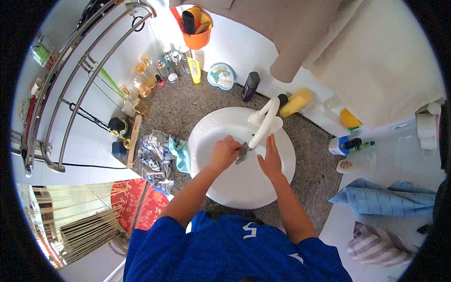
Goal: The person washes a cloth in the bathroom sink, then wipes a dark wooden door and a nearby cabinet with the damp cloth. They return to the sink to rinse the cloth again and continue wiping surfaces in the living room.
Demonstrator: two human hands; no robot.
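My left hand [224, 153] is over the white washbasin [243, 192], its fingertips pinching a small wet-looking grey cloth [241, 153]. The cloth hangs just left of the mouth of a white gooseneck tap [266, 123]. To the right of that spout is my right hand [271, 160], held flat with the thumb apart and nothing in it. Whether water is running cannot be made out. Beside the basin's left rim lies a turquoise cloth [180, 154], next to a crumpled checked cloth [156, 155].
Perfume bottles [142, 75], a yellow tube [194, 69], a soap dish [221, 76], a dark bottle [251, 86] and a yellow bottle [296, 102] line the back of the speckled countertop [183, 95]. A metal towel rack [84, 88] juts out at left. Towels [380, 70] hang at upper right.
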